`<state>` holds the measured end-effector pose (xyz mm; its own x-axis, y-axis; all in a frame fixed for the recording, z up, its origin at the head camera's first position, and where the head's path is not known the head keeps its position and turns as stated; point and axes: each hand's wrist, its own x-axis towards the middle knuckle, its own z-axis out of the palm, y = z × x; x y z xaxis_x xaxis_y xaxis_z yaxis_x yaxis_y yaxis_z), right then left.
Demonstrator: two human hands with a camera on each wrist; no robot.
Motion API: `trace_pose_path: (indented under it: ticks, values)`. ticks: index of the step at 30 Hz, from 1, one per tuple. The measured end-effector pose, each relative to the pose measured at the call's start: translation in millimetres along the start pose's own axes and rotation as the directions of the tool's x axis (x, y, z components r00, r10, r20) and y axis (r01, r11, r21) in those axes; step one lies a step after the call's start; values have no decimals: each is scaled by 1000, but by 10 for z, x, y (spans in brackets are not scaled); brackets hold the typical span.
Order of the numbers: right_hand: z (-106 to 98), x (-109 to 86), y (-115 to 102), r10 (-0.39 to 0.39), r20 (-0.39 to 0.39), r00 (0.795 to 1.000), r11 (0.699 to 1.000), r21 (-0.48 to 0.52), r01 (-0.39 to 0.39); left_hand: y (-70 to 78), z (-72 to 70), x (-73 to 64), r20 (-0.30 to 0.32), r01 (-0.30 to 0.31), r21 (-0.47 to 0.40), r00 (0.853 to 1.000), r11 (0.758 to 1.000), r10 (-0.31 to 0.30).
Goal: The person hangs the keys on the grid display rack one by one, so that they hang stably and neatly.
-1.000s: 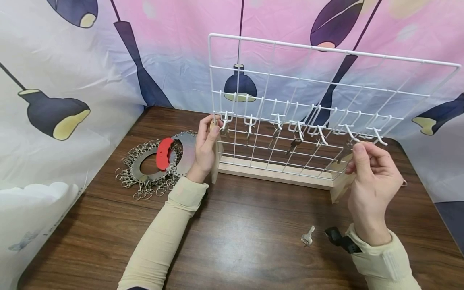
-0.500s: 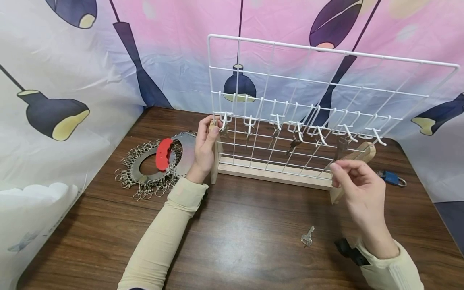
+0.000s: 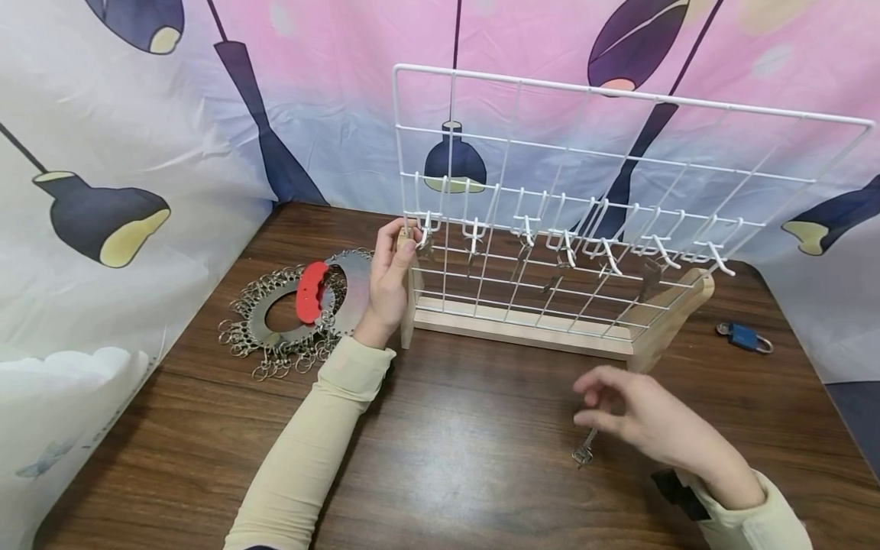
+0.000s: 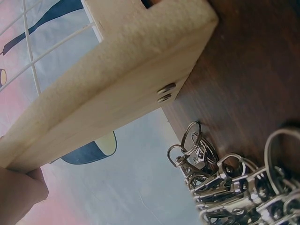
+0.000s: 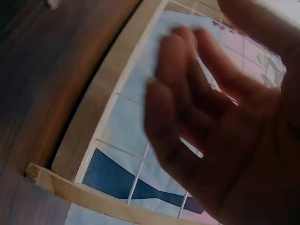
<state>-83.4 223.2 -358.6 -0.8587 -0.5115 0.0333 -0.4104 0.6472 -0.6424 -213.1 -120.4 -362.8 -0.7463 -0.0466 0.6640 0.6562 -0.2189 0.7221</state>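
Note:
A white wire grid rack (image 3: 589, 89) stands in a pale wooden base (image 3: 522, 330), with several white hooks along its middle. Small keys (image 3: 651, 276) hang from hooks on the grid. My left hand (image 3: 390, 281) grips the left wooden side piece (image 4: 93, 108), thumb toward me. A silver key (image 3: 582, 456) lies on the table in front of the rack. Just above and to the right of it is my right hand (image 3: 646, 418), its fingers loosely bent and apart, holding nothing. In the right wrist view, those blurred fingers (image 5: 171, 61) overlap the grid.
Left of the rack lies a flat metal ring (image 3: 257, 313) fringed with clips and split rings, with a red handle (image 3: 312, 292). A blue padlock (image 3: 745, 337) rests on the brown table (image 3: 440, 473) at the right. Patterned fabric (image 3: 330, 99) hangs behind.
My right hand has come away from the rack's right end, moving down and left to the key on the table, and its fingers have spread. The padlock is uncovered. My left hand stays put.

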Motion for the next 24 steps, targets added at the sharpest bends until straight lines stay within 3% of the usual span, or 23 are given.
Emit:
trace_pose_path:
  ticks: [4,8,17,24]
  values:
    - [81,-30,27,26,161,987,993,-119,-6,1,3,1,-2,2,-1,1000,1000,-2]
    - [179,-39,47,40,233,972,978,-207,9,1,1,3,-3,-2,4,1000,1000,2]
    - [276,-14,71,39,239,970,961,-276,29,0,3,-2,-5,-3,13,1000,1000,3]
    - [318,4,73,50,209,977,967,-256,5,9,5,1,-6,-3,23,1000,1000,3]
